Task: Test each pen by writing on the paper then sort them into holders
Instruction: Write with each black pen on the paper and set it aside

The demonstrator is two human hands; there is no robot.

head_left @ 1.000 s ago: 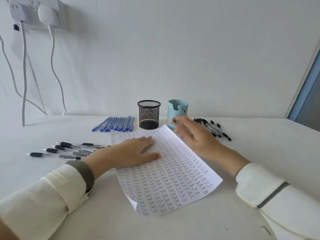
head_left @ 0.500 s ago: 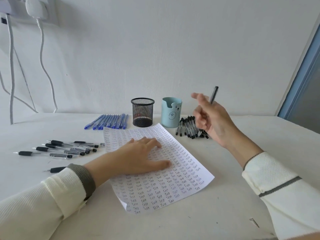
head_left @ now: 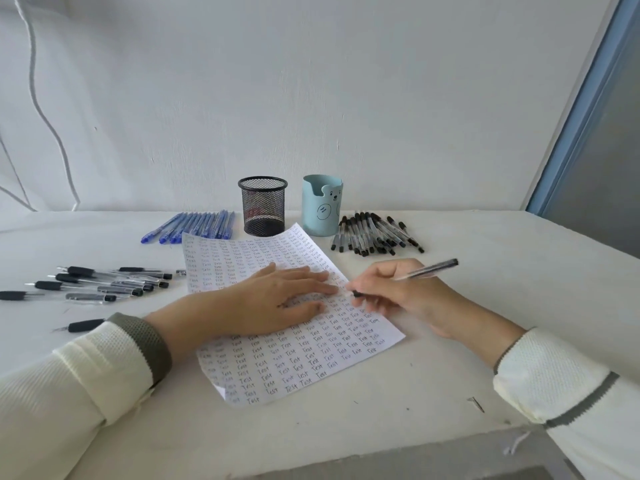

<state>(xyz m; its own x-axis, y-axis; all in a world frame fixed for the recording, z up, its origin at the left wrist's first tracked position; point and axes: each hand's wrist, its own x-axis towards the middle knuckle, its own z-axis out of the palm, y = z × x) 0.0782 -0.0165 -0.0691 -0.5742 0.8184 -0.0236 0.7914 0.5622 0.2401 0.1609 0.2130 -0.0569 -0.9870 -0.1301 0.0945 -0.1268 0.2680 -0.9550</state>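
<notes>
A second ago the right hand (head_left: 391,289) is reaching at the far pile of black capped pens (head_left: 374,233); half a second ago it is raised in the air with one pen; now it is down at the right edge of the paper (head_left: 294,368), its fingers curled round the black pen (head_left: 429,269) in a writing grip, with the tip at or just above the sheet, beside the left fingertips. The pick is done, and I judge the writing test of this pen is starting, with sorting to follow. The left hand (head_left: 277,299) lies flat on the sheet as before, fingers straight, pressing it to the white table (head_left: 450,358) and grasping nothing. There is one sheet, nearly filled with rows of "Test". Two holders stand at its far edge: a black mesh holder (head_left: 263,206), through which no pen shows, and to its right a light blue bear holder (head_left: 322,206), whose inside is hidden. Left of the mesh holder lie the blue pens (head_left: 194,226), about ten in a close row. The black pile, right of the bear holder, overlaps too much for an exact count, perhaps fifteen. At the left lie the grip pens (head_left: 104,282), about eight, with one more lying apart and nearer.
</notes>
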